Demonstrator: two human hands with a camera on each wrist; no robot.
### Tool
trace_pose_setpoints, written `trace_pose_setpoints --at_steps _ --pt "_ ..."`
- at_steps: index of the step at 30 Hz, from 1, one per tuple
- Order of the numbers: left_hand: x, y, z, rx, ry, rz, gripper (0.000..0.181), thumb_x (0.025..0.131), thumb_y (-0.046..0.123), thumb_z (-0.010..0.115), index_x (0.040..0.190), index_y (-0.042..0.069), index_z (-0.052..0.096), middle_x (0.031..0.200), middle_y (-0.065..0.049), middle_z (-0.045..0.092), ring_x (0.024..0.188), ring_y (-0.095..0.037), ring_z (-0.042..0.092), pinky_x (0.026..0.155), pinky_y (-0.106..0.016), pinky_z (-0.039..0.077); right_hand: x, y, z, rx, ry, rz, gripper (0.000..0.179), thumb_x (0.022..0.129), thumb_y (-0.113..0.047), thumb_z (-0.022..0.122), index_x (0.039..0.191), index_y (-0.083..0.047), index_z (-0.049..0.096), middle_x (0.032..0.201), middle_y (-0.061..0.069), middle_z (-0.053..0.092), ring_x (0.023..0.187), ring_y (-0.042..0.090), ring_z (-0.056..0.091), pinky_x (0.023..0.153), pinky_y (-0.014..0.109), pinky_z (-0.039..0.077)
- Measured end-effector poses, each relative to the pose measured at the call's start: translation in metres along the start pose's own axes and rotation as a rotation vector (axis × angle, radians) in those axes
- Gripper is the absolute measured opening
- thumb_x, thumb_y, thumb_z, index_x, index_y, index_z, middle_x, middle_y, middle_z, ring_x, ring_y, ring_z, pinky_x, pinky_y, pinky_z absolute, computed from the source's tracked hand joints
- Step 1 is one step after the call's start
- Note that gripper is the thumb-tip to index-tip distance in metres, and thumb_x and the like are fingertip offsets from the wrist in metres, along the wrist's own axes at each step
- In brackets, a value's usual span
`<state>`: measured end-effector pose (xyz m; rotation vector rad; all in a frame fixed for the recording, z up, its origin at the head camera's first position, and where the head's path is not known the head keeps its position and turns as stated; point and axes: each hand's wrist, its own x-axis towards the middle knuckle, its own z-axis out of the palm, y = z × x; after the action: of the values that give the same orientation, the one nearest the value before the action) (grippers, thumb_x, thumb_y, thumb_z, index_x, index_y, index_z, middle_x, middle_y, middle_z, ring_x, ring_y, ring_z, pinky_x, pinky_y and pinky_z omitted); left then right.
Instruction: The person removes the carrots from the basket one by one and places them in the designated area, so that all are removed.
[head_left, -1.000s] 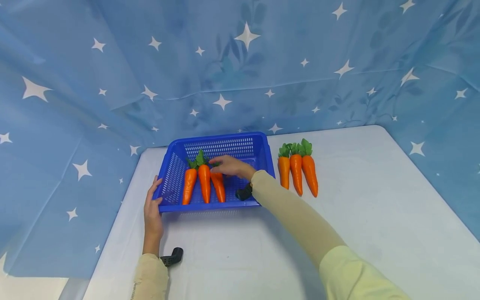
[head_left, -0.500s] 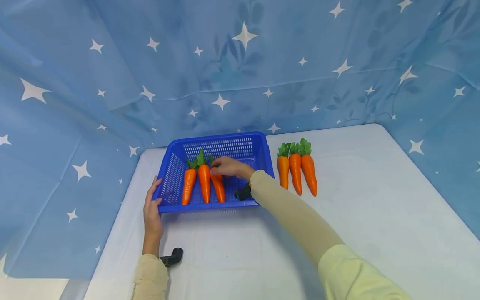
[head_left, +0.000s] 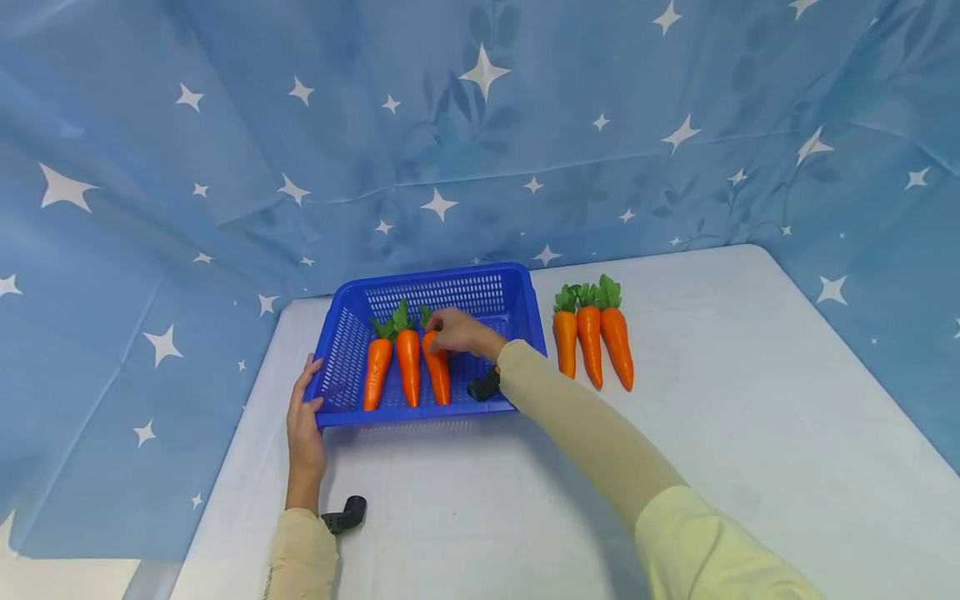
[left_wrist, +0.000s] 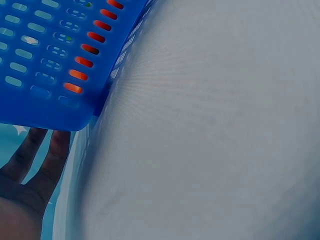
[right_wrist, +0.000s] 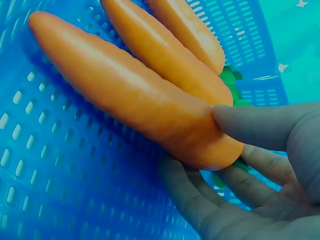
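Note:
In the head view, a blue plastic basket (head_left: 352,417) holds three orange carrots with green leaf tops, side by side. My right hand (head_left: 459,330) is over the rightmost carrot (head_left: 437,375) inside. Its thumb lies on that carrot (right_wrist: 145,105) near the leafy end and fingers reach beneath, pinching it, as the right wrist view shows. The middle carrot (head_left: 408,367) and left carrot (head_left: 378,375) lie beside it. At the basket's left side, my left hand (head_left: 306,425) touches the rim; its fingers look fairly straight in the left wrist view, with their tips hidden by the basket (left_wrist: 55,112).
Three more carrots (head_left: 589,346) lie on the white tabletop (head_left: 712,375) just right of the basket. A blue curtain with white stars (head_left: 450,125) hangs behind and to the sides. The right forearm crosses the basket's front right corner.
The right hand's fingers have closed in on the rightmost basket carrot, which has shifted very slightly. My left hand stays at the rim, and the other carrots keep their places.

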<state>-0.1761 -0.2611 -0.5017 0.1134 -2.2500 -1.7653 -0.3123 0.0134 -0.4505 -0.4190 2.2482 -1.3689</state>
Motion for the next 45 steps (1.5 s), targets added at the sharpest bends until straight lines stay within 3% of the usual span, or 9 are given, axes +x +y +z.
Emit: trace_pose_setpoints --at_steps 8,14,29,35,41,45 --pt "0.001 0.005 -0.006 -0.008 0.018 0.001 0.066 0.099 0.012 0.031 0.163 0.02 0.047 0.173 0.017 0.028 0.162 -0.019 0.018 0.129 -0.055 0.015 0.004 -0.012 -0.002 -0.009 0.021 -0.019 0.046 0.094 0.003 0.069 0.14 0.006 0.065 0.138 0.02 0.065 0.112 0.031 0.064 0.094 0.036 0.058" --pt "0.001 0.008 -0.01 -0.025 0.028 0.005 0.066 0.099 0.011 0.032 0.162 0.019 0.047 0.174 0.015 0.028 0.162 -0.02 0.018 0.129 -0.056 0.014 0.007 -0.02 -0.003 0.076 0.006 0.008 0.053 0.096 0.001 0.068 0.148 0.005 0.059 0.149 0.021 0.06 0.125 0.034 0.064 0.094 0.037 0.06" --pt "-0.006 0.009 -0.017 -0.026 0.031 -0.002 0.065 0.1 0.013 0.032 0.164 0.018 0.045 0.175 0.011 0.026 0.163 -0.025 0.016 0.128 -0.06 0.015 0.007 -0.029 -0.006 0.285 0.01 -0.014 0.057 0.1 -0.002 0.068 0.155 0.001 0.053 0.15 0.019 0.059 0.124 0.032 0.066 0.098 0.041 0.059" --pt "-0.008 0.003 -0.013 -0.03 0.016 0.012 0.065 0.1 0.013 0.033 0.163 0.018 0.046 0.175 0.012 0.027 0.163 -0.024 0.016 0.127 -0.061 0.014 -0.008 -0.03 -0.021 0.426 0.007 -0.042 0.059 0.102 -0.003 0.067 0.158 -0.001 0.05 0.153 0.019 0.056 0.129 0.034 0.064 0.103 0.044 0.056" --pt "-0.006 0.005 0.001 0.001 -0.021 0.035 0.063 0.102 0.014 0.033 0.163 0.018 0.046 0.175 0.008 0.027 0.163 -0.025 0.016 0.128 -0.061 0.012 -0.035 -0.025 -0.049 0.473 0.046 -0.059 0.061 0.104 -0.004 0.066 0.161 -0.002 0.046 0.159 0.02 0.049 0.134 0.037 0.06 0.109 0.051 0.051" --pt "-0.006 0.007 -0.002 0.029 -0.016 0.041 0.062 0.102 0.015 0.033 0.162 0.018 0.046 0.176 0.005 0.027 0.163 -0.027 0.016 0.127 -0.064 0.014 -0.048 -0.024 -0.062 0.487 0.063 -0.093 0.061 0.105 -0.005 0.065 0.162 -0.003 0.044 0.164 0.02 0.044 0.138 0.037 0.057 0.109 0.05 0.052"
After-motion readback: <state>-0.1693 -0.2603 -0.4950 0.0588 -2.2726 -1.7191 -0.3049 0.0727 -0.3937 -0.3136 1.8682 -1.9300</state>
